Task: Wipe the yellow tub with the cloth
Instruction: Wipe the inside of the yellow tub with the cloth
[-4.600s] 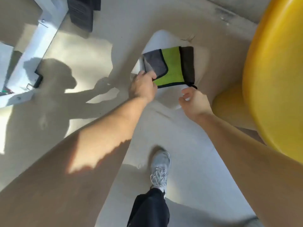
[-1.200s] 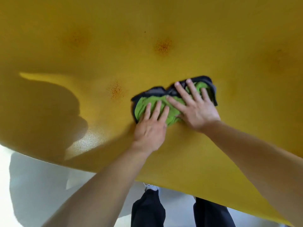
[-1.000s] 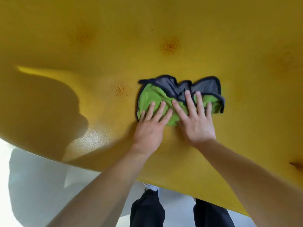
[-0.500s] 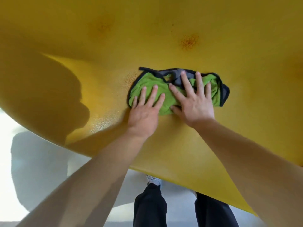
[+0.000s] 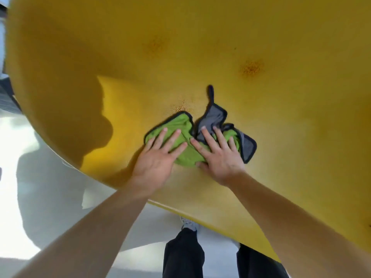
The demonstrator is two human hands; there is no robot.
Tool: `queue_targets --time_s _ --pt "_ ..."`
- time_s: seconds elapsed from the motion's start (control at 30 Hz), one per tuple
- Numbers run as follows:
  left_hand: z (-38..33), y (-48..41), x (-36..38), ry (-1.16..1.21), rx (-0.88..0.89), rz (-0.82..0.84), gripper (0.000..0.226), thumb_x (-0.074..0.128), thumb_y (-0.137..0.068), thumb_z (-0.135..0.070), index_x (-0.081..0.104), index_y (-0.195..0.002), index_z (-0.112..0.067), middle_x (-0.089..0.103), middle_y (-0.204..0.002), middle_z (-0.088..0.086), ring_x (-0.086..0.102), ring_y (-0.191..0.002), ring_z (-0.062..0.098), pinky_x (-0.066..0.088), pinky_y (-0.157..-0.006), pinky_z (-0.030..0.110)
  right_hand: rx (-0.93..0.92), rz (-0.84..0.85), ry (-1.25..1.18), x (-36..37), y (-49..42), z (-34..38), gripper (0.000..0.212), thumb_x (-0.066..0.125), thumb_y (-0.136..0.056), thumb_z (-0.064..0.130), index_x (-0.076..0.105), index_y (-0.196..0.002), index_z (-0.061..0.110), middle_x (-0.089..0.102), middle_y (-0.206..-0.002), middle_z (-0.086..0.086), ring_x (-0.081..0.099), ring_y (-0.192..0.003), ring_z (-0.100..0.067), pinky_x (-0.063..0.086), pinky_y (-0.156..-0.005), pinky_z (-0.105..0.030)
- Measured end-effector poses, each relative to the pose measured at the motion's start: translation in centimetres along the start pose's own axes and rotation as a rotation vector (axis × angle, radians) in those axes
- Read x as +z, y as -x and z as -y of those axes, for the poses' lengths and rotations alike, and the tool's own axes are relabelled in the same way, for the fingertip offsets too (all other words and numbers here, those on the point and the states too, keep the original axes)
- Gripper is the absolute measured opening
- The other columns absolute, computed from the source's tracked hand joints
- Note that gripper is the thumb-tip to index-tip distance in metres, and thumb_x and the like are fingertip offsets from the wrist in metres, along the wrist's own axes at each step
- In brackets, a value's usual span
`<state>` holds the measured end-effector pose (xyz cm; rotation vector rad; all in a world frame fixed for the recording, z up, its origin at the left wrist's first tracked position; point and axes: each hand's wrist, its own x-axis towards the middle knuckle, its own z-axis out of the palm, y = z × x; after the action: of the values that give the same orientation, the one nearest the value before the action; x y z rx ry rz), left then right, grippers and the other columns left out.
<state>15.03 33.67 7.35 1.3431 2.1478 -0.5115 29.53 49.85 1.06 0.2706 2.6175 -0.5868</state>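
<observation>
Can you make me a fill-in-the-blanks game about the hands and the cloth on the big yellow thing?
1. Both hands press flat on the ____ and grey cloth.
2. The cloth lies on the ____ tub.
3. The left hand and the right hand lie ____ by side.
4. The rusty spot is ____ the cloth in the picture.

Missing words: green, yellow, side, above

A broad yellow tub (image 5: 220, 37) surface fills most of the view, bare and open toward twelve, three and nine o'clock. At the centre, a crumpled green and grey cloth (image 5: 186, 151) is the only raised obstacle, with the left hand (image 5: 156, 159) and right hand (image 5: 218, 157) flat on it, fingers spread. Rusty stains (image 5: 251, 68) lie flat at one o'clock. Toward six, past the tub's edge, stand dark trouser legs (image 5: 182, 255).
</observation>
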Motion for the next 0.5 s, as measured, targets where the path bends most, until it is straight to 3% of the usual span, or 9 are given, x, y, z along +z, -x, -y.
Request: queue_targets --time_s 0.1,0.2,0.33,0.4,0.5 --pt "1.3 -2.6 -1.3 0.018 -0.18 -0.177 0.072 0.037 -0.094 -0.027 0.0 -0.155 -0.036 -0.019 -0.163 -0.002 -0.011 -0.151 0.032 0.007 -0.12 0.047 0.055 -0.081 0.1 -3.6 -5.3 -0.9 0.081 0.041 -0.096 0.061 -0.01 -0.156 0.042 -0.022 -0.165 0.001 -0.01 -0.153 -0.034 0.014 -0.118 -0.063" --pt "-1.8 -2.1 -0.3 0.109 -0.165 -0.08 0.075 0.035 -0.095 -0.023 -0.01 -0.155 -0.032 -0.028 -0.16 0.002 -0.019 -0.148 0.034 0.002 -0.121 0.053 0.049 -0.094 0.129 -2.3 -3.4 -0.9 0.077 0.045 -0.099 0.053 0.0 -0.158 0.038 -0.02 -0.166 -0.001 -0.011 -0.154 -0.031 0.017 -0.118 -0.06" --pt "-5.6 4.2 3.4 0.192 0.004 0.057 0.068 0.038 -0.099 -0.022 0.001 -0.156 -0.03 -0.019 -0.162 -0.004 -0.023 -0.147 0.028 -0.006 -0.12 0.049 -0.141 -0.04 0.176 2.7 4.0 -0.4 0.081 0.068 -0.088 0.043 0.024 -0.156 0.03 0.007 -0.166 -0.006 0.005 -0.154 -0.031 0.035 -0.109 -0.059" --pt "-4.7 5.3 3.6 0.158 0.068 0.081 0.066 0.037 -0.1 -0.027 0.002 -0.155 -0.033 -0.018 -0.163 -0.004 -0.025 -0.146 0.026 -0.006 -0.121 0.051 -0.281 0.015 0.223 2.5 4.1 -1.2 0.086 0.068 -0.087 0.049 0.021 -0.156 0.031 0.011 -0.165 -0.005 0.008 -0.153 -0.03 0.038 -0.107 -0.058" --pt "-0.5 3.5 1.2 0.071 -0.069 -0.066 0.06 0.039 -0.098 -0.043 0.018 -0.154 -0.033 -0.006 -0.165 -0.001 -0.007 -0.151 0.032 0.002 -0.119 0.057 -0.368 -0.01 0.276 -1.7 -2.1 -1.7 0.082 0.056 -0.091 0.057 0.011 -0.158 0.039 0.007 -0.166 -0.001 0.011 -0.153 -0.032 0.033 -0.113 -0.06"
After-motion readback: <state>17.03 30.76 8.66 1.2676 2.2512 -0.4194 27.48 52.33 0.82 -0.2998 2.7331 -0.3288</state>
